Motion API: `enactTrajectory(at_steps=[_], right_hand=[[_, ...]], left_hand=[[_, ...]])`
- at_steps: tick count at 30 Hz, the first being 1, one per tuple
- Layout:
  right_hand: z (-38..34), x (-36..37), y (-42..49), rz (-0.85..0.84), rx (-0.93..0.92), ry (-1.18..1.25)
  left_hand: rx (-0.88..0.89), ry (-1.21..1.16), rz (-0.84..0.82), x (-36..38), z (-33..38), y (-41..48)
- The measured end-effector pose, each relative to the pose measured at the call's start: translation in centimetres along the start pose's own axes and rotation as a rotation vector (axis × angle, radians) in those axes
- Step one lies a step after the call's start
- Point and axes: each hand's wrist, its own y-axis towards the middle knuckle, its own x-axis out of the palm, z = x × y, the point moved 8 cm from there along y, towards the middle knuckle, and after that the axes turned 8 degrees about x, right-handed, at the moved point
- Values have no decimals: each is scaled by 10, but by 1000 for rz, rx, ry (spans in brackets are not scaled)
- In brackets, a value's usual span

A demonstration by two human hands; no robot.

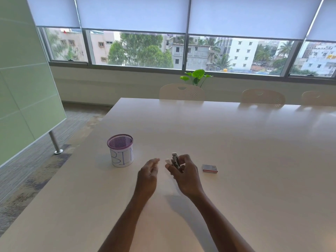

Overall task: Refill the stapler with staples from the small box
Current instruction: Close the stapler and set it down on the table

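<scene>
My right hand grips a small white and metal stapler, held upright above the table with its top end pointing up. Just left of the stapler, my left hand hovers with fingers apart, holding nothing; its fingertips are blurred. A small grey and red staple box lies flat and closed on the table, a short way right of my right hand.
A purple mesh cup with a white paper label reading "BIN" stands on the white table to the left of my hands. Three pale chairs line the far edge. The table's left edge drops to carpet.
</scene>
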Motion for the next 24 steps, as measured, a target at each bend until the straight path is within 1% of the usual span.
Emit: enactTrajectory(at_steps=[1, 3, 5, 7, 11, 16, 24], right_hand=[[3, -2, 1, 21, 4, -18], [4, -8, 1, 67, -12, -53], [0, -12, 0, 98, -42, -59], [-3, -13, 0, 122, -80, -84], [-3, -13, -2, 164, -118, -171], [-4, -18, -4, 204, -149, -269], [-6, -20, -4, 209, -167, -283]], left_hand=[[67, 189, 12, -9, 1, 1], [134, 437, -20, -18, -3, -1], [128, 608, -87, -18, -13, -3], [104, 695, -138, -14, -19, -6], [114, 768, -162, -12, -17, -7], [108, 759, -160, -13, -17, -8], [93, 734, -161, -13, -18, -8]])
